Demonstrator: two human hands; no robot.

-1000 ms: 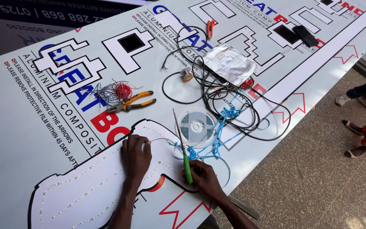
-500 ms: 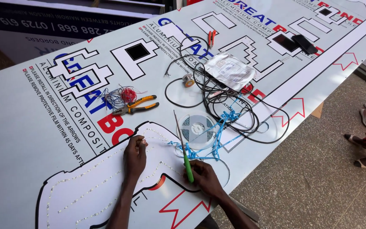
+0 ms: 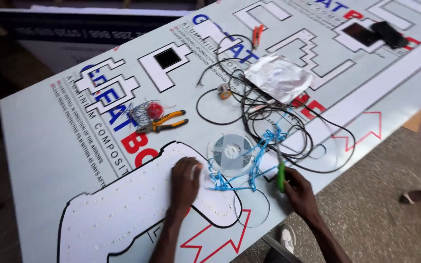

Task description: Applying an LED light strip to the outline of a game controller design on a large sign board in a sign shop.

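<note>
Left hand (image 3: 185, 181) lies palm-down, fingers spread, grasping nothing, on the white cut-out shape (image 3: 123, 214) lying on the large printed panel (image 3: 54, 160). Right hand (image 3: 300, 192) is clenched around a green-handled tool (image 3: 280, 173) — its tip among blue wire (image 3: 249, 168) beside a clear reel (image 3: 231, 152). Orange pliers (image 3: 164, 122) lie apart.

The smooth, glossy panel (image 3: 64, 160) carries a crinkled silvery foil bag (image 3: 278, 78) (shiny) and rubber-handled pliers (image 3: 164, 122).
</note>
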